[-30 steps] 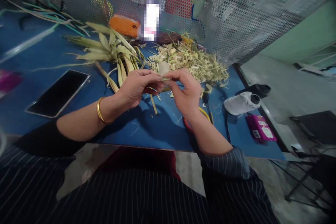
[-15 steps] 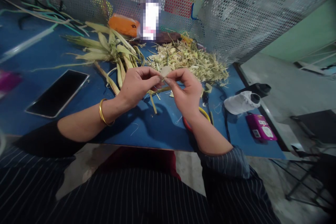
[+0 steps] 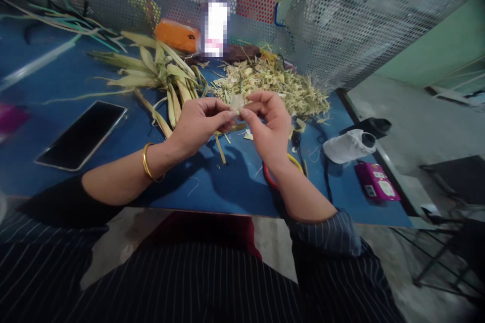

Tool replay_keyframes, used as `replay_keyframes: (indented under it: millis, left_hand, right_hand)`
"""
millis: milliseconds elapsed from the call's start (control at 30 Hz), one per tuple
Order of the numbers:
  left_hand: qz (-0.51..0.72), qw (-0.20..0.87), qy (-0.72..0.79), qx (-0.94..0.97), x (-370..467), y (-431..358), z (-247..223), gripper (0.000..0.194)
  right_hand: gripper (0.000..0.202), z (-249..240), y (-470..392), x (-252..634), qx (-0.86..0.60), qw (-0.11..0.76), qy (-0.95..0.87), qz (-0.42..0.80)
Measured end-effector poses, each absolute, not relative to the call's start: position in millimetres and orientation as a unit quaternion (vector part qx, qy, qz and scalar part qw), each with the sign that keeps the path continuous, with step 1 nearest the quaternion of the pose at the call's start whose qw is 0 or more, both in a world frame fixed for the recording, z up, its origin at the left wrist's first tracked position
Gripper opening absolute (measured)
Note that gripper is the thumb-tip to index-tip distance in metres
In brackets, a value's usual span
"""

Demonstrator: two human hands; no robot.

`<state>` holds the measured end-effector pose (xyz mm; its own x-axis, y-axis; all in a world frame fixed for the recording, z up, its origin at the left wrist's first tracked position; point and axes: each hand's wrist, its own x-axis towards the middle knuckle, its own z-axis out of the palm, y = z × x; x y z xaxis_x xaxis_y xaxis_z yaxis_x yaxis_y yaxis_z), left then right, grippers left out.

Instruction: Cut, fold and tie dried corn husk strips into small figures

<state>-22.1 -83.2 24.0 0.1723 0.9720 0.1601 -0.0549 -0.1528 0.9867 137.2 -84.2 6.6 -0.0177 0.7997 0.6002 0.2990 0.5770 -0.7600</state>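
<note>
A small pale piece of husk (image 3: 237,102) is pinched between the fingertips of both hands, above the blue table. My left hand (image 3: 202,123) grips it from the left, with thumb and forefinger together. From the right, my right hand (image 3: 269,123) pinches its lower edge, the other fingers curled loosely. Behind my left hand lies a bundle of long green-yellow husks (image 3: 166,70). A heap of shredded husk bits (image 3: 280,86) lies behind my right hand. The fingertips partly hide the piece.
A black phone (image 3: 81,136) lies at the left. Yellow-and-red handles (image 3: 295,164) sit beneath my right wrist. At the right are a white thread cone (image 3: 346,146) and a purple pack (image 3: 377,181). An orange pack (image 3: 177,35) and a lit screen (image 3: 215,28) stand behind, before a perforated metal panel (image 3: 326,20).
The fingers of my right hand have lifted and spread slightly from the piece, while its thumb stays at the lower edge. My left hand has barely moved.
</note>
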Motion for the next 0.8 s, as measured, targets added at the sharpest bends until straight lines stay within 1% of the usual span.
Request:
replay_keyframes:
  millis: [133,300,367,567,800]
  left_hand:
    - [0.499,0.571,0.402,0.514,-24,-82,26,0.018]
    - [0.478,0.63,0.387,0.474,-26,-81,26,0.016]
    - [0.471,0.643,0.385,0.466,-26,-81,26,0.015]
    - [0.456,0.664,0.383,0.453,-27,-79,28,0.015]
    - [0.445,0.651,0.394,0.471,-28,-80,30,0.012]
  right_hand:
    - [0.02,9,-85,138,-0.392,0.573,-0.702,0.159]
    - [0.004,11,-85,139,-0.385,0.547,-0.74,0.065]
    - [0.003,12,-85,139,-0.383,0.544,-0.745,0.046]
    - [0.003,12,-84,140,-0.378,0.542,-0.747,0.071]
    - [0.007,17,-84,144,-0.365,0.533,-0.755,0.108]
